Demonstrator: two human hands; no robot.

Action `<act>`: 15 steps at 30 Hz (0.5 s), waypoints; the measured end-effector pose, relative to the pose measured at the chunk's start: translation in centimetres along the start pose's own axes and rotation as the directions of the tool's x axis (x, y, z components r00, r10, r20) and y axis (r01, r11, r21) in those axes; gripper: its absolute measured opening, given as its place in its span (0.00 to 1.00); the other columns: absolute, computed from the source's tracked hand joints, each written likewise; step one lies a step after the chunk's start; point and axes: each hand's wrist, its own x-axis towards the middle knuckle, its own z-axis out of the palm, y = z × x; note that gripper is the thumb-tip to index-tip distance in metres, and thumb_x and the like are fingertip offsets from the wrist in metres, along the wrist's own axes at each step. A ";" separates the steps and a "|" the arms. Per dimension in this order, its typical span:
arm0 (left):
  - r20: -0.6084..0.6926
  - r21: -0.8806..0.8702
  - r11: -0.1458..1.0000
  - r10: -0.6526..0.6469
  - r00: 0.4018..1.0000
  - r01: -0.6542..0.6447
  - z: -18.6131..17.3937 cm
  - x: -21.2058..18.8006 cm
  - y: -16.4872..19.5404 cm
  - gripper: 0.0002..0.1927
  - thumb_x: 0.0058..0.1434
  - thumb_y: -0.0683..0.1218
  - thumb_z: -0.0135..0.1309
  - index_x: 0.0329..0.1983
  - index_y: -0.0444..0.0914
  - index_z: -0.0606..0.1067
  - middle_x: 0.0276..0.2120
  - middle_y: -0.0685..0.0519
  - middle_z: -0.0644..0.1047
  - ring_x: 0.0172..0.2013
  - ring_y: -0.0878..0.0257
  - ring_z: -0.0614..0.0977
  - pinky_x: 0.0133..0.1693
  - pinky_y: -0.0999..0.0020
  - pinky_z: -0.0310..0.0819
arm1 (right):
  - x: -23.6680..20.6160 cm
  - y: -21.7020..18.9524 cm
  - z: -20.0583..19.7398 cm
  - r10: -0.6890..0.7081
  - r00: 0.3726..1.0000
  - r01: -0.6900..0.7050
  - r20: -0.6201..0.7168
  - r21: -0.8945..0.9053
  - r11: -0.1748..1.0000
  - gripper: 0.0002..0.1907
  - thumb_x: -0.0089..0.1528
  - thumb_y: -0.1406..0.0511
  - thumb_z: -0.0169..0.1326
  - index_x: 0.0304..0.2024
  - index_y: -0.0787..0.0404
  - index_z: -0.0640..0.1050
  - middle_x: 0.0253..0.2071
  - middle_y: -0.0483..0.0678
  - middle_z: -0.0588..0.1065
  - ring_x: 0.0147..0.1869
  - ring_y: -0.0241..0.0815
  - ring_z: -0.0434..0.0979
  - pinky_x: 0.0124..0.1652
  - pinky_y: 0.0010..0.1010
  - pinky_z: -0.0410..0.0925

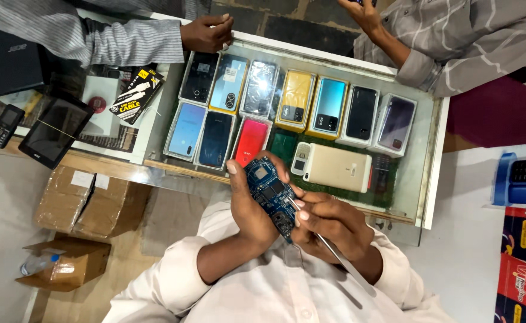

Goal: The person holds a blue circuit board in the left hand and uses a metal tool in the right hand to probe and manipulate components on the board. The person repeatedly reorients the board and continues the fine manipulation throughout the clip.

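The left hand (pixel 252 209) is closed around a blue circuit board (pixel 270 194), its long axis running away from the body. The right hand (pixel 328 222) pinches metal tweezers (pixel 334 254), tip touching the board's near end beside the left thumb.

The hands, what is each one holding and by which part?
Left hand grips the blue circuit board along its long edges. Right hand pinches metal tweezers near the tip end, tip on the board.
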 end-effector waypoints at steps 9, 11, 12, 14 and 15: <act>-0.025 0.015 0.998 0.055 0.998 -0.054 0.0 -0.5 0.1 0.39 0.69 0.75 0.27 0.34 0.37 0.67 0.28 0.53 0.71 0.27 0.63 0.79 0.32 0.71 0.77 | -0.2 -0.1 0.6 -0.006 0.999 0.005 -0.036 -0.002 1.000 0.11 0.58 0.78 0.60 0.42 0.69 0.75 0.32 0.52 0.75 0.37 0.43 0.84 0.45 0.34 0.81; -0.002 -0.011 0.999 0.047 0.999 -0.047 0.0 -0.1 0.1 0.38 0.71 0.74 0.27 0.35 0.36 0.67 0.28 0.52 0.71 0.28 0.64 0.79 0.33 0.70 0.77 | -0.2 0.0 0.6 -0.039 0.996 0.036 -0.077 -0.036 0.999 0.11 0.57 0.78 0.60 0.41 0.68 0.75 0.31 0.51 0.75 0.37 0.43 0.84 0.43 0.33 0.81; 0.004 -0.027 0.999 0.033 0.999 -0.033 0.1 -0.1 0.0 0.38 0.71 0.74 0.27 0.35 0.36 0.67 0.28 0.52 0.70 0.28 0.64 0.79 0.34 0.70 0.77 | -0.2 0.0 0.5 -0.020 0.998 0.018 -0.063 -0.033 0.999 0.11 0.57 0.78 0.60 0.41 0.69 0.75 0.31 0.52 0.75 0.37 0.44 0.84 0.43 0.33 0.81; -0.015 -0.001 0.999 0.037 0.999 -0.037 0.3 0.0 -0.3 0.38 0.70 0.74 0.26 0.35 0.37 0.67 0.29 0.52 0.71 0.28 0.64 0.79 0.33 0.70 0.77 | -0.1 0.0 0.2 -0.006 0.999 0.004 -0.038 -0.035 0.999 0.11 0.57 0.77 0.60 0.42 0.69 0.76 0.32 0.52 0.76 0.38 0.45 0.84 0.43 0.32 0.80; -0.025 0.011 0.999 0.045 0.999 -0.045 0.3 0.0 -0.4 0.38 0.69 0.74 0.26 0.34 0.37 0.67 0.29 0.52 0.71 0.28 0.64 0.79 0.32 0.70 0.77 | -0.1 0.0 0.1 -0.012 0.999 0.010 -0.047 -0.041 0.999 0.11 0.58 0.78 0.60 0.42 0.69 0.75 0.32 0.52 0.75 0.39 0.45 0.84 0.44 0.33 0.80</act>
